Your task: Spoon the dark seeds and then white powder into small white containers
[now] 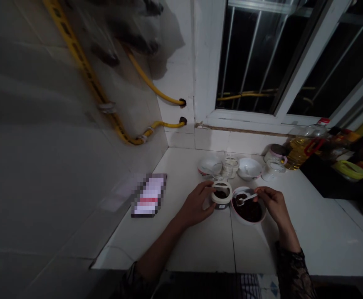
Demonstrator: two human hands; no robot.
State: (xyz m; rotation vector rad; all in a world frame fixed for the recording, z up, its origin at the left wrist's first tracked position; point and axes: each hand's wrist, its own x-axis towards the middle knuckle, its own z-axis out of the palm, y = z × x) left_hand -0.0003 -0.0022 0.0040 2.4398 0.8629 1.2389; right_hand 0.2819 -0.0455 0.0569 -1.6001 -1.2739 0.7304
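My left hand (196, 204) is closed around the side of a small jar (221, 199) with a pale rim and dark contents, standing on the counter. Just right of it sits a white bowl (250, 222) holding a dark reddish-brown mass that I cannot identify. Over this bowl my right hand (271, 202) pinches the handle of a small white spoon (246, 199). The spoon's head is at the dark contents, with a little of them seemingly on it.
Behind the jar stand a bowl (204, 167), clear jars (230, 165) and another white bowl (250, 169). Farther right are a lidded jar (275, 153), an oil bottle (295, 151) and a dark box (321, 178). A phone (150, 195) lies left, by the tiled wall.
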